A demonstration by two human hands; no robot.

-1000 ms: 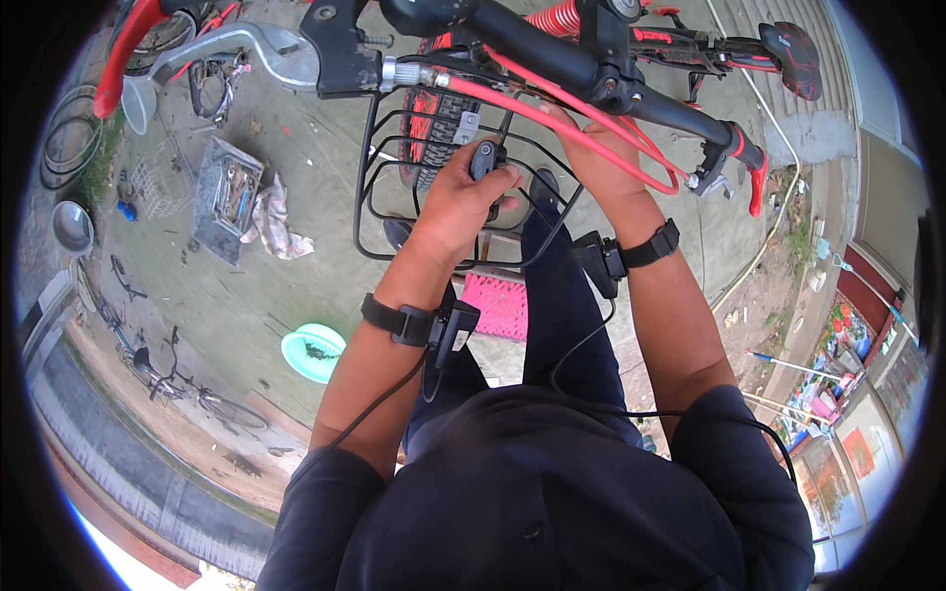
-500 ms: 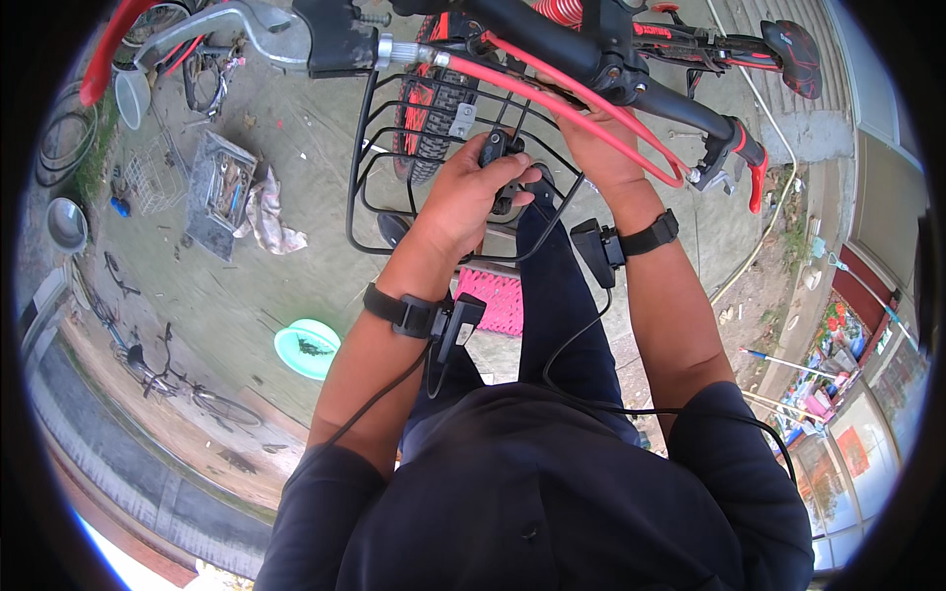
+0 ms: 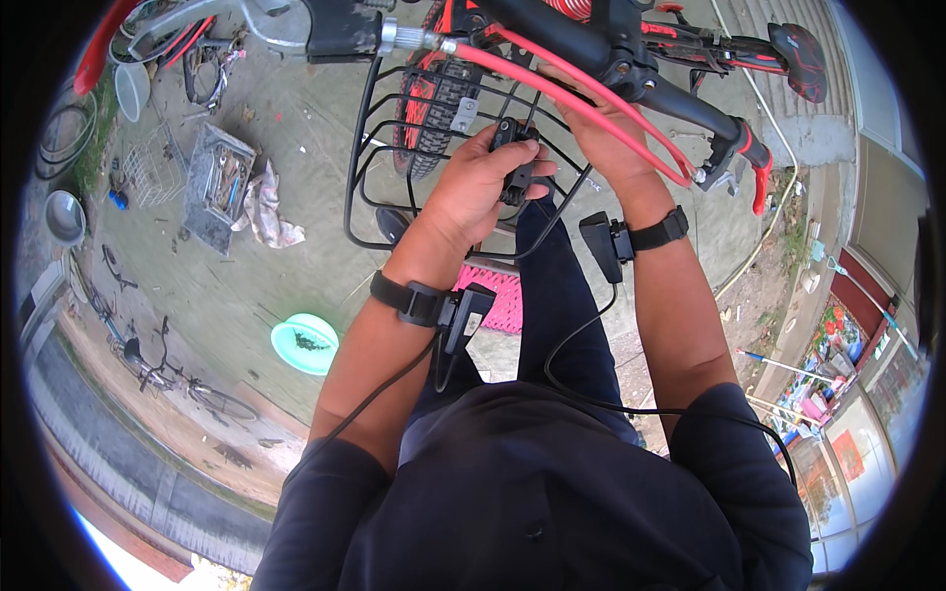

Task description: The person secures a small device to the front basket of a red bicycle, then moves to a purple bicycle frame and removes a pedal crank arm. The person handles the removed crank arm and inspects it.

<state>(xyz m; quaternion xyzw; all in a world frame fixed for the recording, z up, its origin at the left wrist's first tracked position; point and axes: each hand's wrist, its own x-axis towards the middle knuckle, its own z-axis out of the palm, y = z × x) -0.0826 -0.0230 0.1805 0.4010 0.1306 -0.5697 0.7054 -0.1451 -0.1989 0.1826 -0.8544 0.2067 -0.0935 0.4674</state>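
My left hand (image 3: 476,180) reaches over the black wire basket (image 3: 361,192). Its thumb and fingers are closed round a small black fitting with bolt holes (image 3: 516,175), whose exact kind I cannot make out. Close by, my right hand (image 3: 613,148) is raised under the handlebar (image 3: 680,106), behind the red cables (image 3: 591,110). The stem and cables cover most of its fingers, so what it touches stays hidden. The basket hangs in front of the red and black bicycle's knobbly tyre (image 3: 434,118). A silver brake lever (image 3: 212,20) is at upper left.
A grey tray of tools (image 3: 225,187) lies on the ground at left, beside a rag (image 3: 264,209). A mint-green basin (image 3: 304,345) stands nearer. Pink woven seat (image 3: 491,295) shows between my legs. Another bicycle (image 3: 168,369) lies at lower left. Cords run from both wrist straps.
The black fitting in my left hand has turned more upright and shifted slightly right, with my fingers higher along it. My right hand has moved little.
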